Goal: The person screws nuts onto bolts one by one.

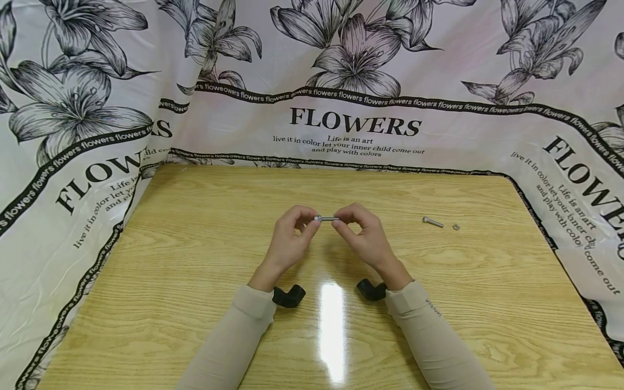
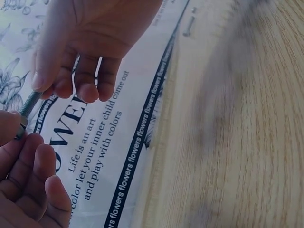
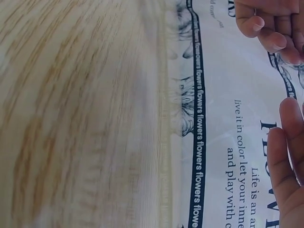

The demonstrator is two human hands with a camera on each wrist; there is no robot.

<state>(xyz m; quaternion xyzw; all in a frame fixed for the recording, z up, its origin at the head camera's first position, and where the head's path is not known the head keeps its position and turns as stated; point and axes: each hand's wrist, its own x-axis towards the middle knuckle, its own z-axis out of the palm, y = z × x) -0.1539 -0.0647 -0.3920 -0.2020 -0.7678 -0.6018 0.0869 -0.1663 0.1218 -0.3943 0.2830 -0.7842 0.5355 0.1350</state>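
Note:
Over the middle of the table, a silver bolt (image 1: 329, 219) lies level between the two hands. My left hand (image 1: 286, 242) pinches its head end between thumb and forefinger. At the threaded end, the thumb and forefinger of my right hand (image 1: 369, 244) pinch the tip. In the left wrist view the bolt's thread (image 2: 31, 103) shows between the fingertips, slanting; whether a nut is on it I cannot tell. The right wrist view catches only some fingers of each hand, with the bolt out of sight.
A second bolt (image 1: 433, 222) lies on the wooden table (image 1: 209, 216) to the right of the hands, with a loose nut (image 1: 456, 227) beside it. Black curved pieces (image 1: 289, 297) sit at both wrists. Flower-printed cloth (image 1: 234, 124) borders the table at the back and sides.

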